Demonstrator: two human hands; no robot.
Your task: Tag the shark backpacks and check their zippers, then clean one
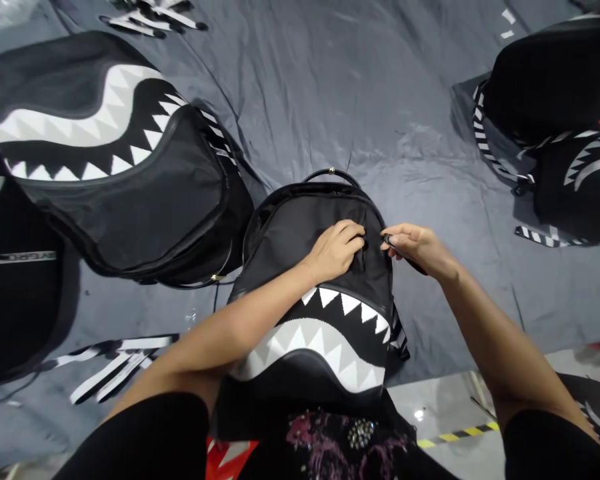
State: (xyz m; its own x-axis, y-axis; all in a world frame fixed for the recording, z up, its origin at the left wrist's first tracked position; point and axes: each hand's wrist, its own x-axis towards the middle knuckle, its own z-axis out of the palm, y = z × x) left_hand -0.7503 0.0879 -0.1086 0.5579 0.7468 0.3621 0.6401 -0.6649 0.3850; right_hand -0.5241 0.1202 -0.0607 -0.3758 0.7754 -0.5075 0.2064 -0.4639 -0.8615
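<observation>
A black backpack [300,240] with a white and grey shark-mouth print stands in front of my body, its top handle pointing away from me. My left hand [337,250] lies on the upper front panel, fingers curled and gripping the gathered fabric near the right side. Just beyond the bag's right edge, my right hand [413,247] is closed around a small black tool [391,240]. One end of it shows at the fingertips and a dark part sticks out below the palm. Its exact kind is not clear.
A larger shark-mouth backpack [155,193] lies close on the left, with another black bag [20,287] beyond it. More black bags [555,87] lie at the right. Striped straps [125,357] rest on the grey cloth [290,87]. The table's front edge runs near my body.
</observation>
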